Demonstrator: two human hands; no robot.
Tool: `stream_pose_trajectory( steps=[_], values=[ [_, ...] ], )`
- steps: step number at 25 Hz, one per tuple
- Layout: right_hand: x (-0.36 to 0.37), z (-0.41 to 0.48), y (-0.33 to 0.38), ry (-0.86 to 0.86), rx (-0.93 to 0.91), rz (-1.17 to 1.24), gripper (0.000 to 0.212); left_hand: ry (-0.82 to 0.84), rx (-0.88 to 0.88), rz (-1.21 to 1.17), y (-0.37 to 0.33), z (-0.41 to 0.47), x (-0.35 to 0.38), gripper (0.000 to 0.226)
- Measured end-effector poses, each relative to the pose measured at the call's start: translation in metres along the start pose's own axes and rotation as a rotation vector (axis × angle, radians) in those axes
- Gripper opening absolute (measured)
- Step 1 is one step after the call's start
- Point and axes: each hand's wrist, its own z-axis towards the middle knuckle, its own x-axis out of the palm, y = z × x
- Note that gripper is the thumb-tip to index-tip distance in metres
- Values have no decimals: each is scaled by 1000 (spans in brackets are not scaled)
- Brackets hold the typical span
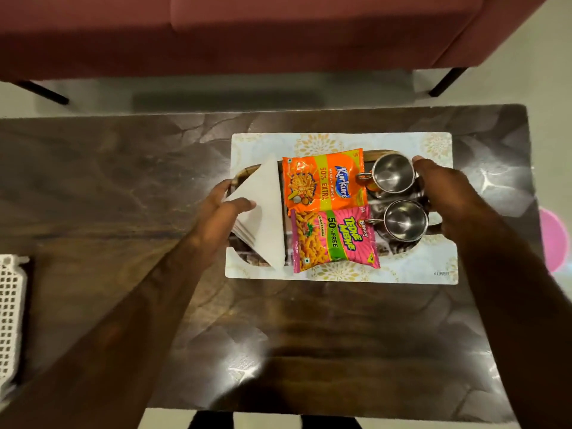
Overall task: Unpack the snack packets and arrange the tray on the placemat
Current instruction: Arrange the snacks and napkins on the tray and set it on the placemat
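A dark wooden tray (247, 258) lies on the pale patterned placemat (402, 144). On it sit an orange Kurkure packet (325, 182), a pink Tedhe Medhe packet (334, 239), a stack of white folded napkins (266, 212) and two steel cups (393, 174) (405, 219). My left hand (223, 212) grips the tray's left end, thumb on the napkins. My right hand (445, 193) grips the tray's right end beside the cups. Both packets are sealed and lie flat.
The placemat lies on a glossy dark wooden table (123, 168). A white perforated basket (10, 320) sits at the table's left edge. A maroon sofa (247, 32) stands behind the table. A pink object (554, 239) shows on the floor at right.
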Motion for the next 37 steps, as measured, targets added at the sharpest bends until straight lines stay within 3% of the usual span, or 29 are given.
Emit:
stream_pose_trajectory(
  steps=[7,12,19,25,28,31,34,37],
  values=[
    [-5,26,-20,14,68,44,54,-39,-14,128,-11,33,25,60],
    [-6,31,-21,7,79,45,63,-82,-11,98,-8,38,34,47],
    [-7,38,-22,24,60,73,39,-77,2,128,-6,43,38,55],
    [-6,38,-26,27,46,55,44,-92,19,167,-4,50,43,51],
    [-5,37,-26,13,20,40,46,-83,14,204,-7,50,41,65],
    [-7,31,-30,-5,-50,-26,50,-84,50,305,-10,44,39,80],
    [-12,9,-41,-69,-125,-156,70,-67,119,511,-16,25,28,82],
    [-14,-26,-48,-94,-292,-332,60,-58,231,811,-28,-5,5,81]
  ],
)
